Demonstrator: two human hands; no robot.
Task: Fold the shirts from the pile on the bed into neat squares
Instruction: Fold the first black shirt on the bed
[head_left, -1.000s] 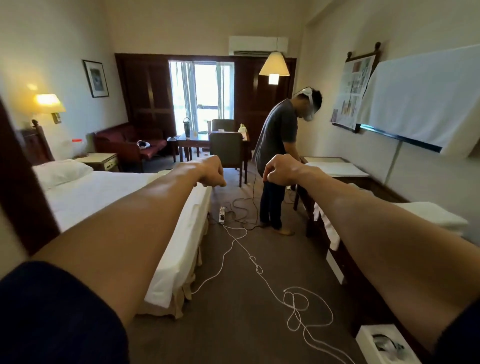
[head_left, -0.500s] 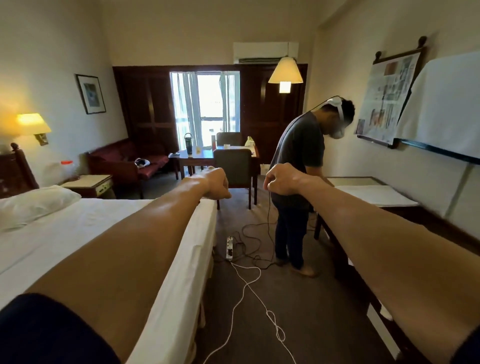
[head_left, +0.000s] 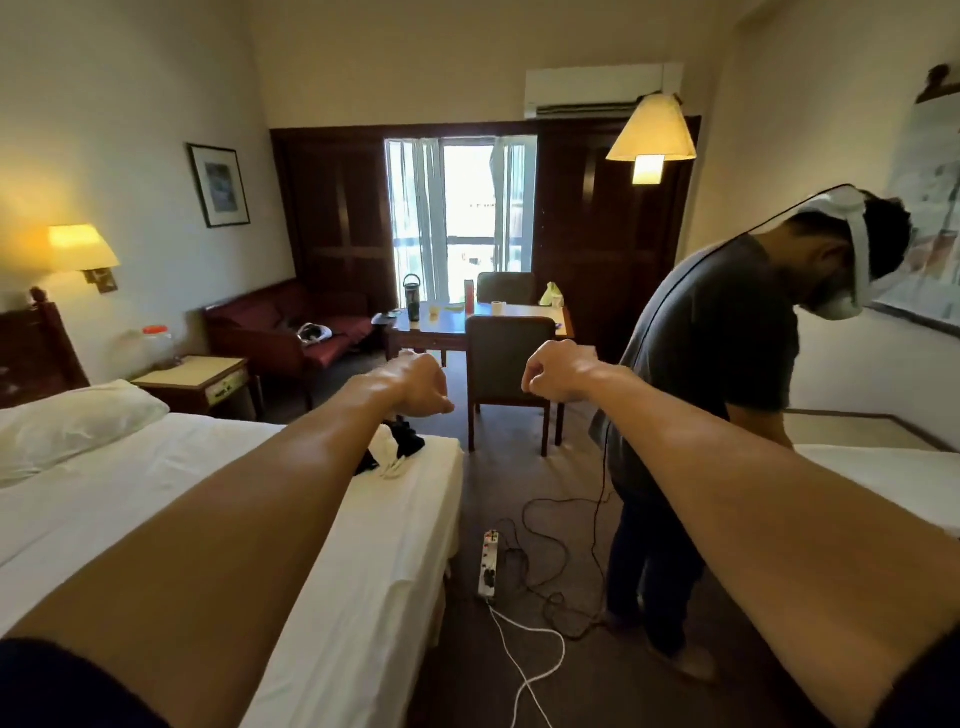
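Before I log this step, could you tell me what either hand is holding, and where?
Nothing: the left hand and right hand are empty fists above the clothes.

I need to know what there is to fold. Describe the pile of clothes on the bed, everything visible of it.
The pile of clothes is a small crumpled heap of soft fabric, black pieces mixed with white ones, none folded. It lies on the white sheet of the bed near its far corner by the aisle. The left forearm passes in front and hides part of it. The left hand is above it, not touching. How many garments it holds cannot be told.
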